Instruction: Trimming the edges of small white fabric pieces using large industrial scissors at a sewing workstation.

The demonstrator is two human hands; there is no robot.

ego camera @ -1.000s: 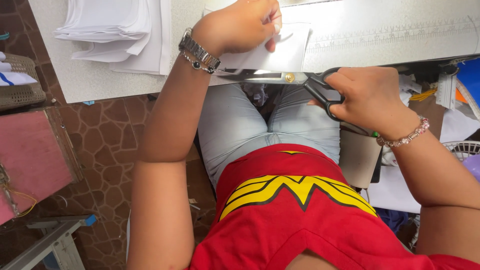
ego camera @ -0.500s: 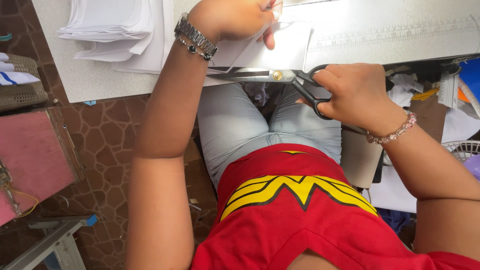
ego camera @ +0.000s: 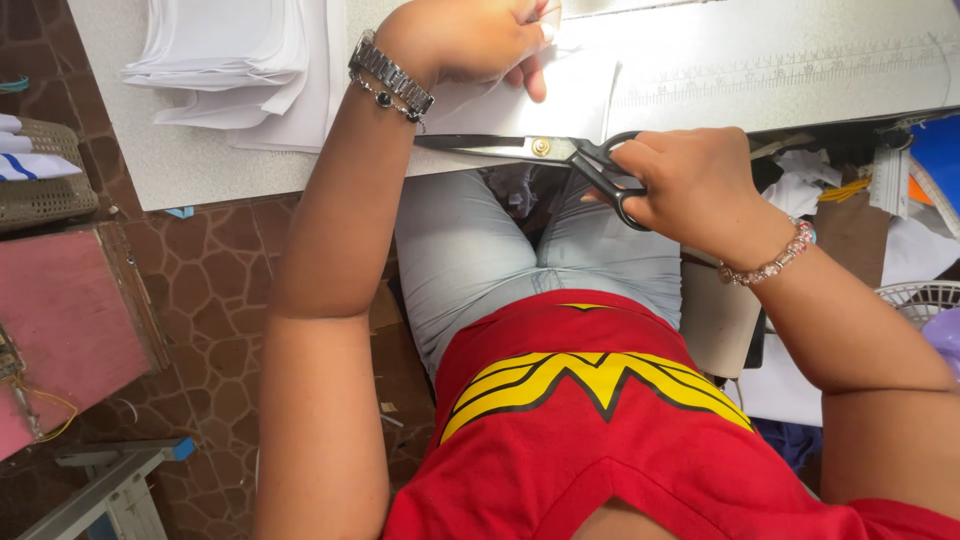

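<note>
My right hand (ego camera: pixel 690 185) grips the black handles of a large pair of scissors (ego camera: pixel 530 148), whose steel blades point left along the near edge of the white table (ego camera: pixel 760 80). A sheet of white fabric (ego camera: pixel 590 90) lies flat on the table just above the blades. My left hand (ego camera: pixel 470 40), with a metal watch on the wrist, presses down on that fabric at its far left corner. The blade tips pass under my left forearm and are partly hidden.
A stack of white fabric pieces (ego camera: pixel 230 60) sits on the table's left part. A woven basket (ego camera: pixel 40 185) and a pink board (ego camera: pixel 70 330) stand on the tiled floor at left. Scraps, cloth and a white fan guard (ego camera: pixel 920 300) crowd the right side.
The scissors and my right hand have shifted left along the table edge. My left hand has moved up and slightly right on the fabric.
</note>
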